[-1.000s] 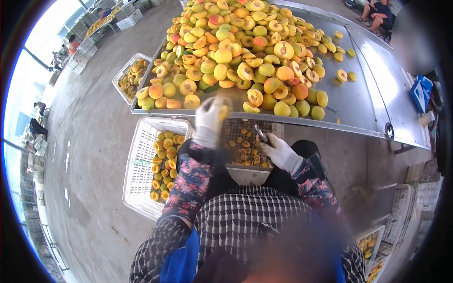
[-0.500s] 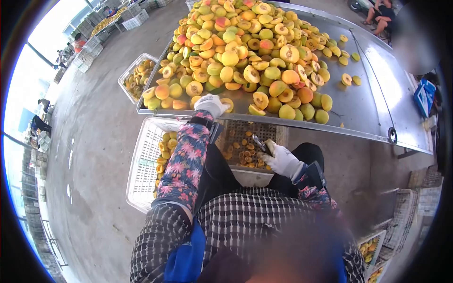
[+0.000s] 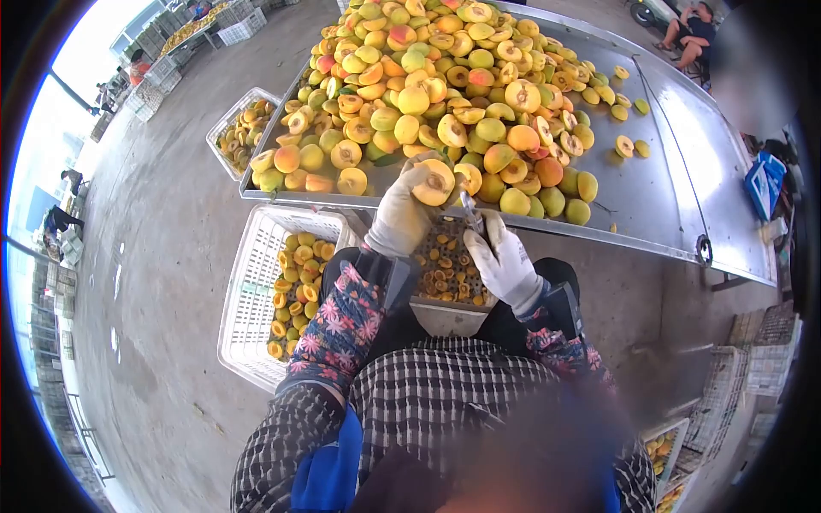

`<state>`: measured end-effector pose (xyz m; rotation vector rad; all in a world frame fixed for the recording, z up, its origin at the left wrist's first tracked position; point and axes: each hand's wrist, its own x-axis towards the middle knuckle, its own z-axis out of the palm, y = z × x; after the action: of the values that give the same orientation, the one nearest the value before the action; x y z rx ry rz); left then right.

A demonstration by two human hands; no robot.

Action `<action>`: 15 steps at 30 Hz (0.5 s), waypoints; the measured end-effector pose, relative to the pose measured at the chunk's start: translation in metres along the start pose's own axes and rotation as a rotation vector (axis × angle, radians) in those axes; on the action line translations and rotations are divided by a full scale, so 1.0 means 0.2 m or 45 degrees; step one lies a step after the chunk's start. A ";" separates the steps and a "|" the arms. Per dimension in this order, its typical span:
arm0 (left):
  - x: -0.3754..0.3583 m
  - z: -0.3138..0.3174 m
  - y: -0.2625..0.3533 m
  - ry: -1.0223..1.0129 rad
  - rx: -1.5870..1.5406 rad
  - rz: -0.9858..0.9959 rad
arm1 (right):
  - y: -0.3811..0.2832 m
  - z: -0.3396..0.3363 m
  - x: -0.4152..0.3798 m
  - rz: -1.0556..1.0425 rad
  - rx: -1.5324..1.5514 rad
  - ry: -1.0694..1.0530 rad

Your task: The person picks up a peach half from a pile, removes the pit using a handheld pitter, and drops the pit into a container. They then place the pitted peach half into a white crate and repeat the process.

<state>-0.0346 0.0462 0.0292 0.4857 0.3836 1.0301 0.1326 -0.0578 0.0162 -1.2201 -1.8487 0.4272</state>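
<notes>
My left hand (image 3: 400, 215), in a white glove, grips a halved yellow peach (image 3: 434, 182) with its cut face and brownish centre turned up. In my gloved right hand (image 3: 506, 269) is a small metal hand tool (image 3: 469, 208), its shiny end pointing up close to the peach half. The exact kind of tool cannot be made out. Behind both hands rises a big heap of whole and halved peaches (image 3: 414, 101) on a metal table (image 3: 667, 184). Below them, a crate (image 3: 445, 316) holds small brown-orange pieces, probably pits or scraps.
At the left, a white plastic crate (image 3: 244, 291) contains peach halves (image 3: 299, 286). Another filled crate (image 3: 211, 137) stands against the table's left end. Stacked crates (image 3: 718, 398) are at the right. A person (image 3: 688, 34) sits beyond the table.
My left hand has lifted a peach half off the table edge and drawn it right, towards my right hand. The tool in my right hand has moved up beside it.
</notes>
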 end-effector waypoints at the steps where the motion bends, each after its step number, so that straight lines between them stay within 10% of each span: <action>1: -0.01 0.00 -0.02 0.006 -0.102 -0.023 | -0.03 0.00 0.04 0.015 -0.037 0.016; 15: -0.12 0.11 -0.14 0.261 0.664 0.438 | -0.07 0.09 0.08 0.252 -0.274 -0.170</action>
<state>-0.0133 0.0077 0.0342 0.9405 0.7795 1.3200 0.1079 -0.0473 0.0230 -1.5622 -1.9322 0.4348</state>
